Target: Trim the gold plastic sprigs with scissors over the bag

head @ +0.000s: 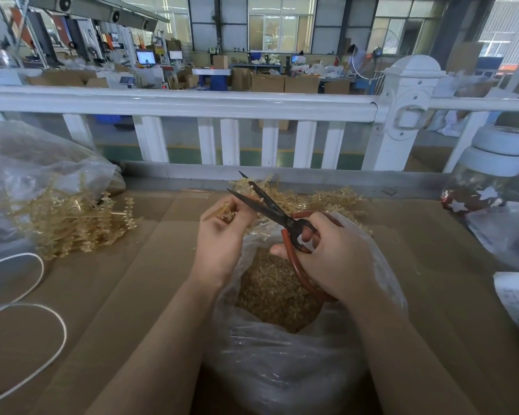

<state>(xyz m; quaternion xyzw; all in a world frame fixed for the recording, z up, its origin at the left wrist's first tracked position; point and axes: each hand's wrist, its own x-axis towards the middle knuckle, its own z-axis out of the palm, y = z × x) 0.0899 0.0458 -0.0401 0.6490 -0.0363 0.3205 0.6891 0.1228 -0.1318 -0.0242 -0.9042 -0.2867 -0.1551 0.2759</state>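
My left hand (222, 235) pinches a gold plastic sprig (222, 209) above the open mouth of a clear plastic bag (282, 366). Small gold trimmings (276, 292) fill the bag. My right hand (333, 259) grips the red handles of black-bladed scissors (270, 208), with fingers through the loops. The blades are parted and point up and left, just right of the held sprig. A heap of gold sprigs (69, 223) lies at the left on the table, and another heap (321, 202) lies behind the scissors.
The table is covered in brown cardboard (126, 283). A large clear bag (27, 163) sits at far left, a white cord (27, 307) loops at left. A lidded jar (489, 172) stands at right. A white railing (222, 106) runs along the table's far edge.
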